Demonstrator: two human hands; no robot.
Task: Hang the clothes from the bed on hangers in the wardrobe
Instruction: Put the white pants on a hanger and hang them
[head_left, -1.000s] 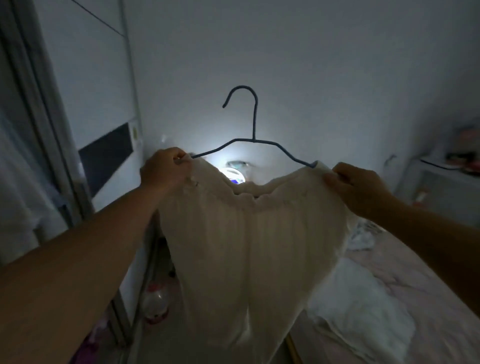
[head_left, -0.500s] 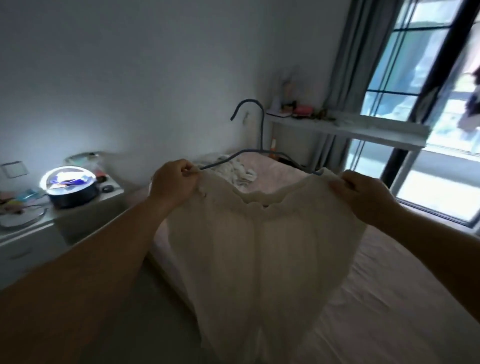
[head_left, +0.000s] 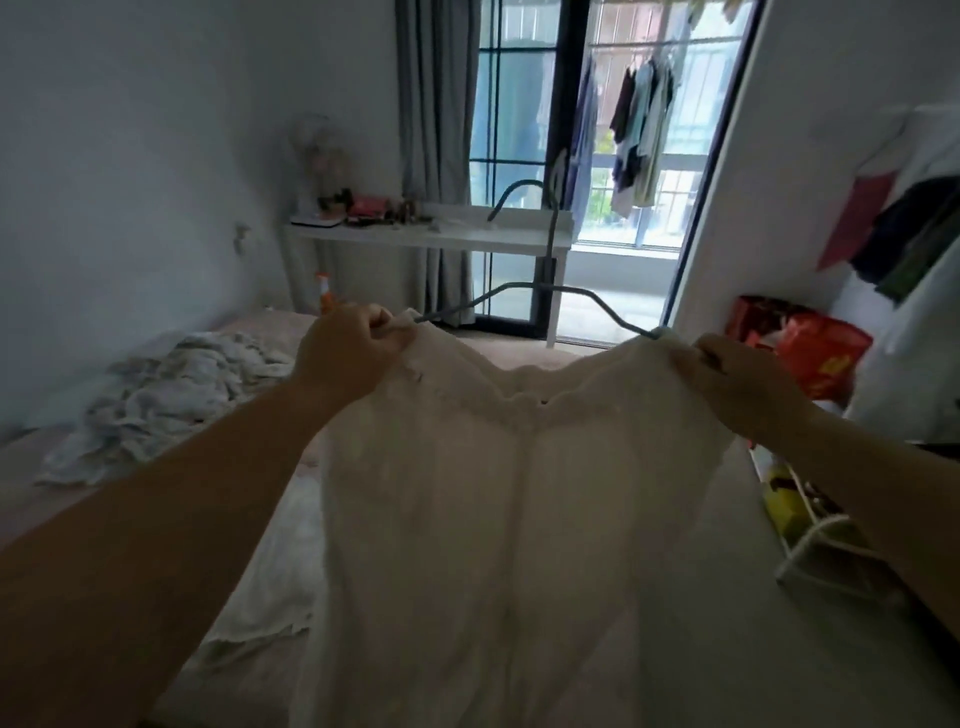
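Note:
A cream ribbed garment (head_left: 493, 519) hangs from a blue wire hanger (head_left: 550, 260) that I hold up in front of me over the bed (head_left: 701, 597). My left hand (head_left: 348, 353) grips the garment's left top corner together with the hanger's left end. My right hand (head_left: 737, 379) grips the right top corner at the hanger's right end. The hook points up and left. A crumpled pale cloth (head_left: 171, 395) lies on the bed at the left, and a white piece (head_left: 270, 597) lies lower on the mattress.
A white shelf table (head_left: 426, 234) with small items stands under the window with grey curtains (head_left: 436, 104). Clothes (head_left: 909, 228) hang at the right against a white panel. Red bags (head_left: 810, 353) and a white rack (head_left: 810, 545) sit beside the bed at the right.
My view has swung right, from the wall and bedside lamp across the bed to the window and the hanging clothes at right. Both hands keep the same hold on garment and hanger.

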